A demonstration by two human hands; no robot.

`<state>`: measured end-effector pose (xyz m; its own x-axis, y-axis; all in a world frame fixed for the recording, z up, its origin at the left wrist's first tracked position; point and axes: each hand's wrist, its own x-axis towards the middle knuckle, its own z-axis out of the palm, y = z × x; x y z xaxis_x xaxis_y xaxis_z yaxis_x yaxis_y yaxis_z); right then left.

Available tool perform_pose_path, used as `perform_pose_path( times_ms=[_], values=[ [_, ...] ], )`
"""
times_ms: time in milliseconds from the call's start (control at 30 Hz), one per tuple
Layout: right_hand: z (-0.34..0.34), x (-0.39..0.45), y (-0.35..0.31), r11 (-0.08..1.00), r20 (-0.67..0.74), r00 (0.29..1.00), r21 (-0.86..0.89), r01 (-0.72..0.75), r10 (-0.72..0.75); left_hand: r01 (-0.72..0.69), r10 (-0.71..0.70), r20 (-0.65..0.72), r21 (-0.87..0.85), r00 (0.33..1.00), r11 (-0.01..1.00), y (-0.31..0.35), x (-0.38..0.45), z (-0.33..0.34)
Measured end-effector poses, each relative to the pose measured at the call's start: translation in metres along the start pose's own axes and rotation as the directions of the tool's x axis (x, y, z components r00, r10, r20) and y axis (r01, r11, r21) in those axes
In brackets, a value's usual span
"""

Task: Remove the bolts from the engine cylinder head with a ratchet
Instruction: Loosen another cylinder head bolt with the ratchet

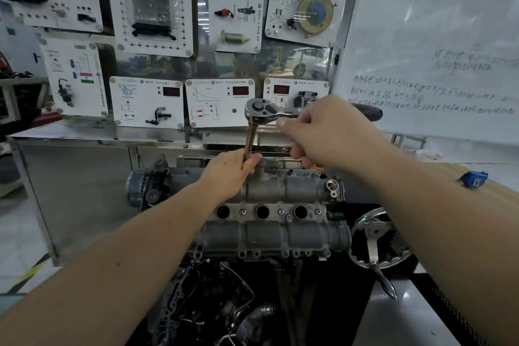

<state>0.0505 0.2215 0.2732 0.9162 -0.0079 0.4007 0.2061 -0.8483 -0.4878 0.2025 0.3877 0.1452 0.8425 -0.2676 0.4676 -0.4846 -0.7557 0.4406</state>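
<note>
1. Gripping the chrome ratchet (269, 113) by its handle, the right hand (323, 132) has its fingers curled round it, and the black grip end sticks out past its far side.
2. The left hand (230, 171) is clenched round the rusty brown extension bar (250, 135) hanging from the ratchet head.
3. Directly under both hands lies the grey cast-metal engine cylinder head (269, 205), small silver bolts (280, 212) along its top face.
4. A spoked steel handwheel (373, 236) stands below the right forearm.
</note>
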Motion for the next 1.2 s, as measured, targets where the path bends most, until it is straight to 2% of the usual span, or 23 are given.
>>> perform_pose_path(
  times_ms=[33,100,167,233,300,367,433,467,533,600,667,1000,1200],
  values=[
    [0.002,-0.002,0.001,0.985,-0.105,0.992,-0.163,0.057,-0.075,0.001,-0.001,-0.001,0.019,1.000,1.000,0.001,0.000,0.000],
    [0.008,-0.005,0.001,0.871,-0.268,0.932,-0.482,0.091,-0.246,-0.010,0.010,-0.007,0.071,1.000,0.997,0.002,0.002,0.000],
    [0.014,-0.005,0.001,0.773,-0.245,0.917,-0.627,0.098,-0.315,-0.009,0.010,-0.005,0.107,1.000,0.994,0.003,0.002,0.001],
    [0.015,-0.001,0.007,0.753,-0.196,0.931,-0.648,0.114,-0.309,-0.017,0.016,0.010,0.122,1.000,0.992,0.003,0.001,0.002],
    [0.010,0.004,0.009,0.796,-0.096,0.949,-0.573,0.195,-0.301,-0.041,0.039,0.014,0.146,0.999,0.988,0.003,0.001,0.002],
    [0.006,0.006,0.005,0.901,0.093,0.963,-0.339,0.271,-0.254,-0.058,0.057,0.014,0.158,0.998,0.986,0.003,0.001,0.001],
    [0.005,0.006,0.000,0.980,0.242,0.952,-0.024,0.198,-0.186,-0.071,0.068,0.022,0.165,0.997,0.984,0.001,0.001,0.002],
    [0.006,0.005,-0.002,0.980,0.290,0.943,0.157,0.120,-0.162,-0.077,0.073,0.027,0.171,0.997,0.982,0.000,0.001,0.002],
    [0.011,0.001,-0.005,0.856,0.348,0.930,0.511,-0.082,-0.119,-0.080,0.074,0.035,0.189,0.997,0.979,-0.002,0.001,0.001],
    [0.019,-0.003,-0.007,0.684,0.359,0.929,0.701,-0.203,-0.093,-0.078,0.072,0.039,0.179,0.997,0.981,-0.002,0.001,0.001],
    [0.025,-0.003,-0.008,0.628,0.338,0.937,0.748,-0.214,-0.083,-0.075,0.070,0.038,0.152,0.997,0.986,-0.001,0.001,0.000],
    [0.032,-0.006,-0.008,0.583,0.300,0.952,0.784,-0.213,-0.055,-0.044,0.035,0.075,0.122,0.997,0.992,0.001,-0.002,-0.003],
    [0.022,-0.013,-0.016,0.507,0.241,0.970,0.840,-0.193,-0.030,-0.041,0.032,0.073,0.126,0.997,0.991,0.004,-0.004,-0.005]
  ],
)
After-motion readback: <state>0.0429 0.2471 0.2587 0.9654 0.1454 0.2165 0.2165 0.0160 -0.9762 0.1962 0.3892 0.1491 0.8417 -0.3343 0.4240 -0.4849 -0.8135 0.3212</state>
